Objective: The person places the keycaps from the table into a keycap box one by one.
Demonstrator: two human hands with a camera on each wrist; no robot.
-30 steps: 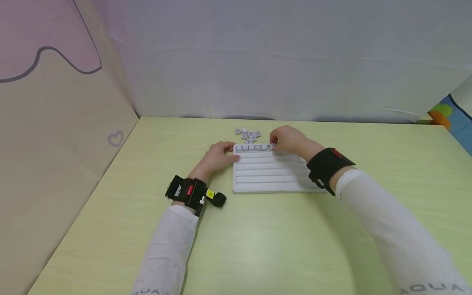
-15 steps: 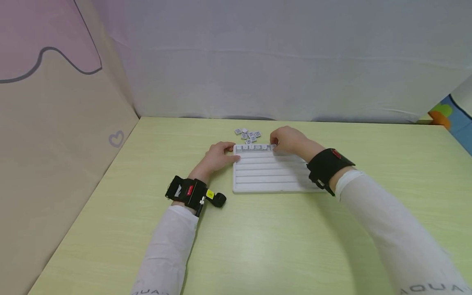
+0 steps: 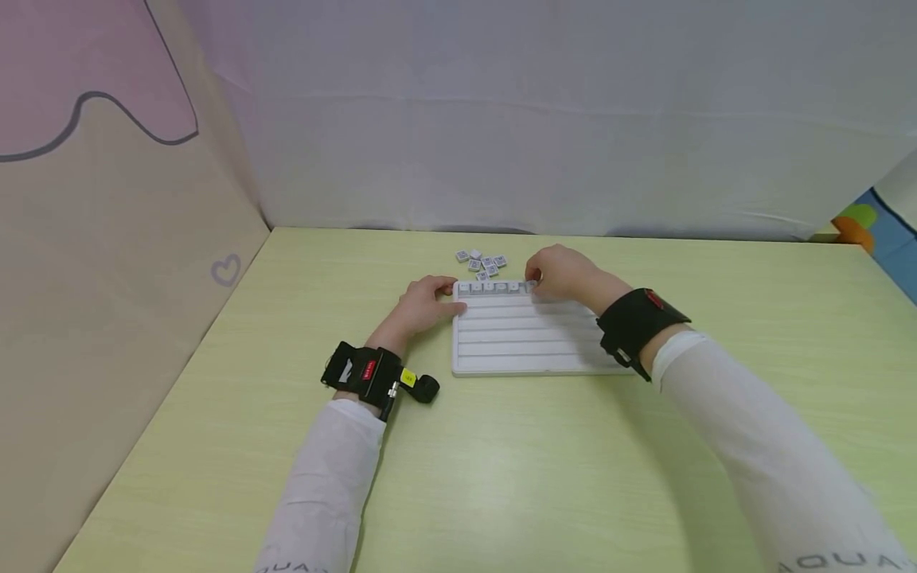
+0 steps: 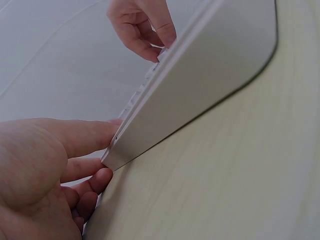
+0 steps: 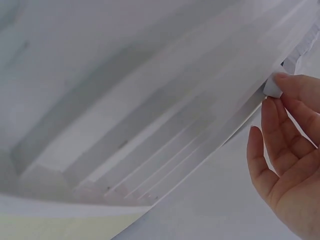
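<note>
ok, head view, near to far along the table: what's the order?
Left wrist camera → white grooved tray → row of tiles in the tray's far groove → loose pile of tiles → white backdrop. The hands sit level with the tray's far end, so they are left out.

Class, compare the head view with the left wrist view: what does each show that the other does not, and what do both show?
Only the head view shows the loose pile of tiles behind the white tray, the tray's grooved top, and both wrist straps. Only the left wrist view shows the tray's smooth side wall up close, with the left hand touching its corner. Both show the tray on the green table, the left hand at its far left corner and the right hand at the far row.
</note>
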